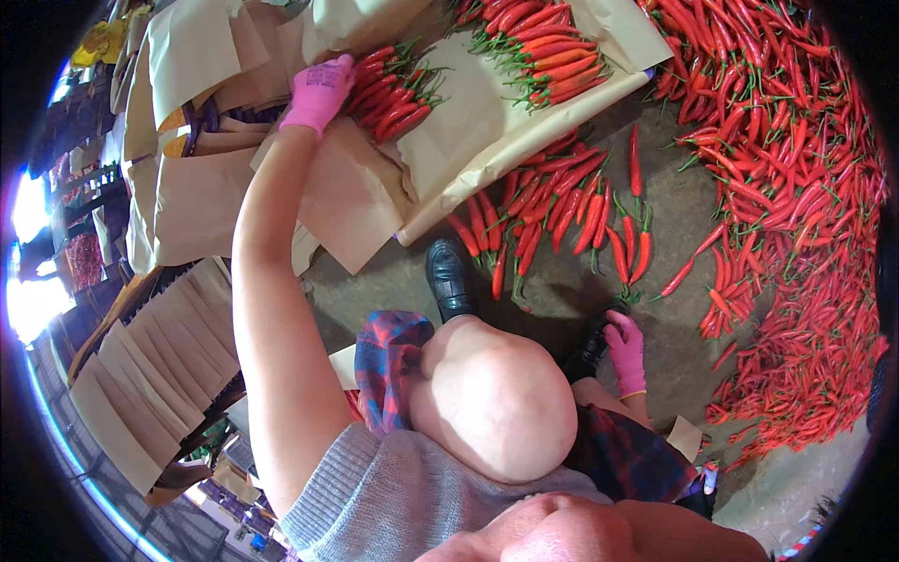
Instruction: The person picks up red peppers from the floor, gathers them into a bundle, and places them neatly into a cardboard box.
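My left hand (323, 91), in a pink glove, is at the left end of a paper-lined container. It touches a bunch of red chillies (393, 95) whose green stems point right; its fingertips are hidden, so its grip is unclear. A second group of aligned chillies (555, 60) lies on the same brown lining paper (456, 105), toward the far side. Low beside my black shoe hangs my right hand (625, 355), also pink-gloved, with loosely bent fingers and nothing visible in it. Just beyond it, a few loose chillies (635, 242) lie on the concrete floor.
A large heap of red chillies (793, 211) spreads along the right. More chillies (562, 197) lie between the container and my shoes (449, 277). Paper-lined crates (204, 204) stand at the left, with brown paper sheets (154, 372) nearer me. My bare knee (491, 400) rises in the middle.
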`<state>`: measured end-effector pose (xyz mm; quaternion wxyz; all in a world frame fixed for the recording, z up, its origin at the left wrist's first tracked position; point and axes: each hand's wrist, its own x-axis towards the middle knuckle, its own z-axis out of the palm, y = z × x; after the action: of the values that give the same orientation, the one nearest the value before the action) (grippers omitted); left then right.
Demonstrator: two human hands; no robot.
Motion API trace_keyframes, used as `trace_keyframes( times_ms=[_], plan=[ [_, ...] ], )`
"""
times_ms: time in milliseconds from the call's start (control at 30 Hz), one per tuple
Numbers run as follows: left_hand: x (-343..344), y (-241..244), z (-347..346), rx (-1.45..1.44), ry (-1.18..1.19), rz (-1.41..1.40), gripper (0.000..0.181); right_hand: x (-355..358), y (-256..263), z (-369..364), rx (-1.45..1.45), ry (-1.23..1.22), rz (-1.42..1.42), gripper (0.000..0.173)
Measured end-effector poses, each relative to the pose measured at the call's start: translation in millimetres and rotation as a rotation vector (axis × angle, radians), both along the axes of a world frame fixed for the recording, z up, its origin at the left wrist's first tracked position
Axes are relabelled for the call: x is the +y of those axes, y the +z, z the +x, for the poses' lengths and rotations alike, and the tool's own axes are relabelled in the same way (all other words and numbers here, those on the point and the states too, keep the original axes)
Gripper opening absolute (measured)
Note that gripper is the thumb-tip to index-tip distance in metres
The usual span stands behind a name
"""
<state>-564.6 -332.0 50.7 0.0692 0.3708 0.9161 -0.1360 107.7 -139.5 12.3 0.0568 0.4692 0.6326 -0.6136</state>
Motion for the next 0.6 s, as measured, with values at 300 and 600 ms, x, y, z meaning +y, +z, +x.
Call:
trace_keyframes(
  times_ms=[300, 600],
  plan=[
    [74.2, -33.7, -40.4, -0.17, -0.196, 0.0, 0.038, 4.1, 21.9, -42.3, -0.116, 0.085, -0.056, 0.031],
    [61.2, 14.6, -32.3, -0.096, -0.066, 0.053, 0.036, 5.9, 12.9, -29.1, -0.087, 0.058, -0.04, 0.032]
  ],
)
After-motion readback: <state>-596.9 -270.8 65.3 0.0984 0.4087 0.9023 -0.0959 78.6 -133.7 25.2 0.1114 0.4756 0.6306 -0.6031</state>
